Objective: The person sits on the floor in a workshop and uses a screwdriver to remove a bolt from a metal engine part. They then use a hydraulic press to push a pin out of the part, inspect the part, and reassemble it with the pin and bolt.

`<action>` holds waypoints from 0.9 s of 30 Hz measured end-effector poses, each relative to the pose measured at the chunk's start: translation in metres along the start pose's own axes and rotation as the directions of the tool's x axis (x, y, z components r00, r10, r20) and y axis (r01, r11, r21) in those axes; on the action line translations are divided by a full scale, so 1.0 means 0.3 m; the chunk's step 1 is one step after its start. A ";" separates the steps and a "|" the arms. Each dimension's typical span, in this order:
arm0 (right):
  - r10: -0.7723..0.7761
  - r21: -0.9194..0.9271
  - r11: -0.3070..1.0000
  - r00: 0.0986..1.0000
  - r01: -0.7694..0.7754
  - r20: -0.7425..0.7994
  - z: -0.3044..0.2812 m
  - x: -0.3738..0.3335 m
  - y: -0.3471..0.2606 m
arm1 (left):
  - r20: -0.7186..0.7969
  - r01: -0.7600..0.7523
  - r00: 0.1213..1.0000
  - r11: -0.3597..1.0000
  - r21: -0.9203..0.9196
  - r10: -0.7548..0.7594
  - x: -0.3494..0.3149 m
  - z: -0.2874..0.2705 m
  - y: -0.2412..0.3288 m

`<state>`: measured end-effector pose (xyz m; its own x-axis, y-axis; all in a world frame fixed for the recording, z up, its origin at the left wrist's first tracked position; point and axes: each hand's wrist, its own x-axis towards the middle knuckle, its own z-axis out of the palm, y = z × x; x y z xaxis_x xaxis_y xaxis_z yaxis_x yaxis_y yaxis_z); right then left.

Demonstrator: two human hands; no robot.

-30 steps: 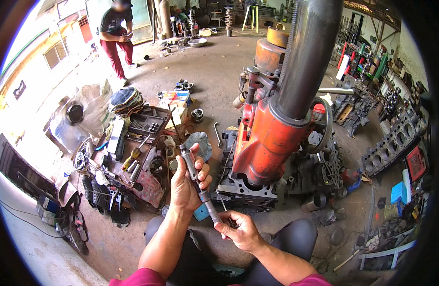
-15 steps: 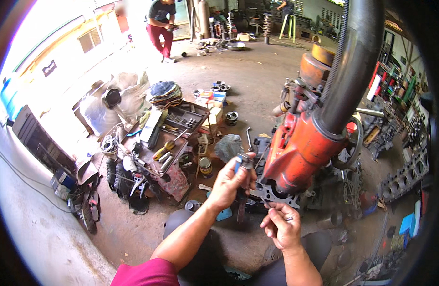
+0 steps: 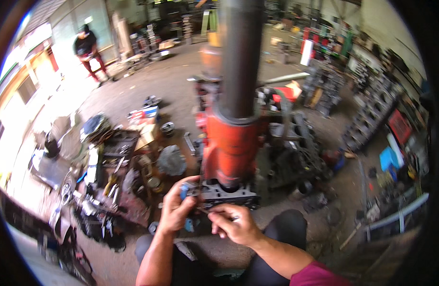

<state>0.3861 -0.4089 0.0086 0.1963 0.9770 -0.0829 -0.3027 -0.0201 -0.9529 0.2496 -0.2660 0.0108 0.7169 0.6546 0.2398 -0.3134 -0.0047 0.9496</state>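
Note:
In front of my knees, my left hand (image 3: 175, 205) is closed round a small grey metal tool with a blue part (image 3: 189, 190); blur hides its exact kind. Close to its right, my right hand (image 3: 233, 223) pinches a thin dark rod (image 3: 204, 210), its tip near the tool. Whether the two touch, I cannot tell. Just beyond my hands stands a worn red-orange machine (image 3: 231, 148) with a thick dark column (image 3: 242, 57) rising from it. Under its lower end lies a flat metal engine block face with holes (image 3: 229, 192).
At left, a low bench (image 3: 119, 148) carries hand tools, beside a tin can (image 3: 154, 184) and a crumpled plastic bag (image 3: 172, 160). Engine blocks (image 3: 372, 117) stand at right. A person in red trousers (image 3: 88, 52) stands at the far left.
My view has swung right, so the machine now stands nearer the middle and the bench farther left. My hands have come closer together, both still holding their things.

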 end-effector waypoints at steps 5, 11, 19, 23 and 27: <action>-0.012 0.002 1.000 0.999 0.012 0.032 -0.006 0.005 0.021 | -0.065 -0.001 0.998 1.000 0.022 0.003 -0.001 0.001 0.001; 0.005 -0.001 1.000 0.998 -0.005 0.065 -0.001 0.006 0.032 | -0.060 -0.032 0.997 0.991 0.132 0.040 -0.002 0.007 0.006; 0.041 0.084 0.995 0.995 -0.049 0.086 0.000 0.001 0.032 | -0.067 -0.004 0.998 0.996 0.086 0.010 -0.007 0.012 0.010; -0.246 -0.219 0.945 0.969 0.243 0.015 0.013 -0.002 0.046 | -0.053 0.023 0.998 0.992 0.125 -0.017 -0.014 0.017 0.020; -0.339 -0.303 0.893 0.940 0.333 0.034 0.011 0.000 0.057 | -0.045 0.072 0.997 0.992 0.107 -0.067 -0.023 0.021 0.022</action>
<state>0.3777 -0.4084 -0.0068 0.2559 0.9324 0.2552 0.0773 0.2434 -0.9668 0.2466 -0.2753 0.0167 0.7078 0.6867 0.1661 -0.1928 -0.0383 0.9805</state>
